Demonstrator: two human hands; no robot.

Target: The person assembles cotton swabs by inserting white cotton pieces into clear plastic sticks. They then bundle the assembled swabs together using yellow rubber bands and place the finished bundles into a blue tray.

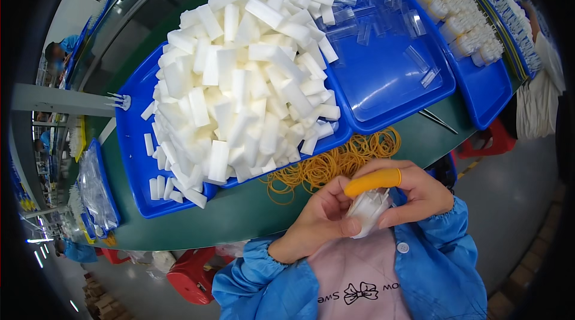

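Note:
Close in front of my body I hold a small bundle of white and clear pieces (368, 211). My left hand (320, 218) grips it from the left, fingers curled and thumb pressed on its lower side. My right hand (416, 193) closes round its other side, with a yellow finger cot (374, 182) on a finger bent across the top. What the pieces are is partly covered by my fingers. Just beyond my hands lies a loose heap of yellow-brown rubber bands (326, 167) on the green table (197, 227).
White foam blocks (239, 80) are heaped in a large blue tray (133, 140). Right of it, another blue tray (389, 95) holds clear plastic pieces (362, 11). A third tray (488, 95) carries white bristly bundles (464, 23). Tweezers (438, 121) lie near the edge; red stools (190, 275) stand below.

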